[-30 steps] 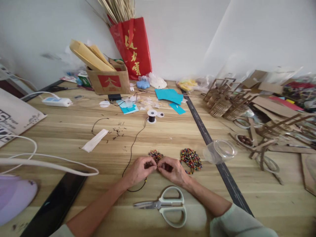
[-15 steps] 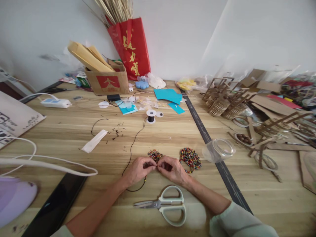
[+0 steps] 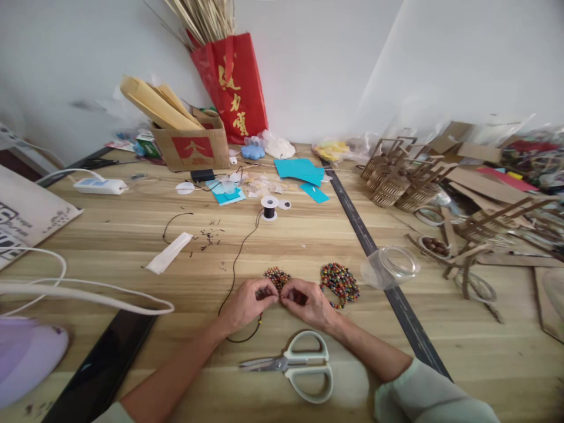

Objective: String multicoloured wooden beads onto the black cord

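My left hand (image 3: 247,302) is closed in a pinch above the table, thumb against forefinger. A thin black cord (image 3: 238,254) passes beneath that wrist, loops round and rises to the hand, with a few small beads (image 3: 259,320) on it, one of them yellow. Fingertips almost touching the left ones, my right hand (image 3: 306,301) also pinches; what it grips is too small to make out. Just beyond the fingertips lies a small heap of loose multicoloured beads (image 3: 277,276). To the right of my right hand is a coiled pile of strung coloured beads (image 3: 340,284).
Scissors (image 3: 304,365) with pale handles lie nearest me. The cord's spool (image 3: 269,208) stands farther back. A white paper strip (image 3: 170,252) and black cord scraps (image 3: 208,237) lie left; a clear plastic jar (image 3: 390,267) and small woven baskets (image 3: 392,185) are right.
Both hands keep their pinch in nearly the same place, fingertips together. The yellow bead on the cord has shifted very slightly; the rest looks unchanged.
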